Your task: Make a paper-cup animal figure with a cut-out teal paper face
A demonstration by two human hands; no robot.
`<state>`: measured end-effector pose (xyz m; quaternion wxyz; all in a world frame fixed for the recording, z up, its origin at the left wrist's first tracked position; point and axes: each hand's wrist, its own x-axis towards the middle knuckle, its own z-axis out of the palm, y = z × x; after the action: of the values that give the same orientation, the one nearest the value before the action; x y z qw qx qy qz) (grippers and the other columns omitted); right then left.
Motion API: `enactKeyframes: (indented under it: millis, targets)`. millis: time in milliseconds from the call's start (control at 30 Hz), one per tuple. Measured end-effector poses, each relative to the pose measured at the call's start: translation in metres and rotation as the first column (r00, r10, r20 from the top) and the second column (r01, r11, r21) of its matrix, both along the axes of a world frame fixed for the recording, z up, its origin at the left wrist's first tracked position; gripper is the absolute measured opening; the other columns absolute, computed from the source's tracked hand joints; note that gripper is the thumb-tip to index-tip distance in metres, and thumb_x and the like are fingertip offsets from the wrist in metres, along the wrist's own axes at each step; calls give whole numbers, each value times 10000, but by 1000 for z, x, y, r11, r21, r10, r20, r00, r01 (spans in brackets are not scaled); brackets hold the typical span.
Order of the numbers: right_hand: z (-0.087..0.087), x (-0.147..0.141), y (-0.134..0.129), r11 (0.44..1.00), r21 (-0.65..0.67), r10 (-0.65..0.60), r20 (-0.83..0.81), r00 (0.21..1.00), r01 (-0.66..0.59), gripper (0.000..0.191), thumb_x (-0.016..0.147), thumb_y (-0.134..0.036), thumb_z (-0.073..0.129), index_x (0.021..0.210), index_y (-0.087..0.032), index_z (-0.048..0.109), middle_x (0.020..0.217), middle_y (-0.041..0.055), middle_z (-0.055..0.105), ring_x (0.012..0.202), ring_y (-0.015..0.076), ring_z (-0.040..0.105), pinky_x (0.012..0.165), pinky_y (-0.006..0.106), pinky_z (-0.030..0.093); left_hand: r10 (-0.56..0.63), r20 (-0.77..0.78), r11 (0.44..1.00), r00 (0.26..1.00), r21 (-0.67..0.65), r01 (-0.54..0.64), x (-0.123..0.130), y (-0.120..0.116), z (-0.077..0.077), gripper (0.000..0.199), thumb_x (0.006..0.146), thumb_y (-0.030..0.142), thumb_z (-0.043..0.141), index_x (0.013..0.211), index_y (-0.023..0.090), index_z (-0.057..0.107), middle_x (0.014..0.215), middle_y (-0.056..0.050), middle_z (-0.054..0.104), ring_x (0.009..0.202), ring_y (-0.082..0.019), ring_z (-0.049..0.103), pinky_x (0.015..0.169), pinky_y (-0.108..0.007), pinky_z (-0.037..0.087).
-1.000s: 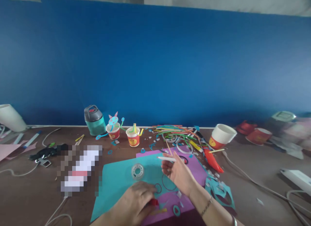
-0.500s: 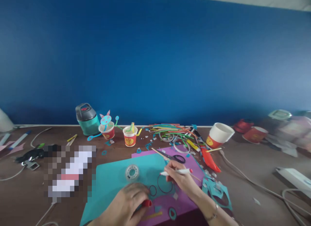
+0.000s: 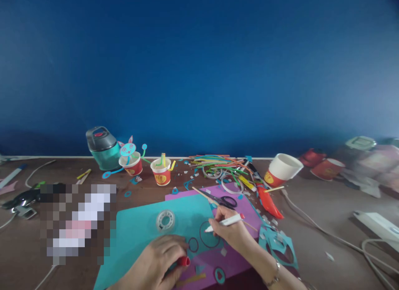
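My right hand (image 3: 229, 227) is closed round a white marker (image 3: 225, 222) with a red end, its tip near the teal paper (image 3: 134, 231). On that paper are a large drawn circle, partly behind the hand, and a smaller one. My left hand (image 3: 162, 259) rests over the paper's lower part, its fingers curled on a red marker cap (image 3: 183, 261). A roll of clear tape (image 3: 165, 221) lies just beyond the left hand. Scissors (image 3: 225, 200) with dark handles lie beyond the right hand, on purple paper (image 3: 246, 206).
Two decorated paper cups stand at the back, one bearing a teal cat-faced figure (image 3: 127, 149). A teal bottle (image 3: 104, 150), coloured pipe cleaners (image 3: 215, 163) and a larger white cup (image 3: 283, 167) line the wall. Cut teal scraps (image 3: 277, 244) and a white cable (image 3: 318, 227) lie rightward.
The view has shifted slightly, so table items appear a little further left. My right hand has moved the marker's tip a little within the large circle's area. The left hand keeps its hold.
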<state>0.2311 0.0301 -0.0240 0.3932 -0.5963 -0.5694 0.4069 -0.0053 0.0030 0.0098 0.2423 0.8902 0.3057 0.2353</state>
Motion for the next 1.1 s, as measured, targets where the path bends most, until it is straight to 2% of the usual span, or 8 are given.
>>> enactKeyframes:
  millis: [233,500,767,1100]
  targets:
    - [-1,1,-1,999,16,37,65,997,-38,242,695,-266,573,563,-221,376,466,-55,510,453,113,487,438,208,342,-1,2,1000,1000,-10,1,1,1,0,124,794,143,559,855,247,589,1002,-15,705,963,-173,647,871,-232,492]
    - [-2,2,-2,996,63,46,149,988,-56,234,702,-243,568,549,-209,395,484,-54,479,465,100,425,448,208,308,-26,-35,999,999,-34,24,-2,0,-2,149,803,103,547,872,234,567,1056,-17,683,1008,-164,619,893,-231,466]
    - [2,0,-3,997,49,50,135,990,-57,220,729,-259,557,584,-210,399,491,-53,489,463,100,423,444,208,304,-36,-15,999,999,-40,36,0,1,-3,142,809,107,540,873,232,554,1051,-16,679,1007,-161,615,891,-231,462]
    - [-5,1,-2,998,56,12,141,990,-20,232,730,-279,543,582,-212,377,460,-77,401,438,82,346,421,200,269,-45,-11,999,999,-22,45,0,3,-3,128,802,108,550,864,219,564,1043,-31,686,999,-163,622,883,-230,471]
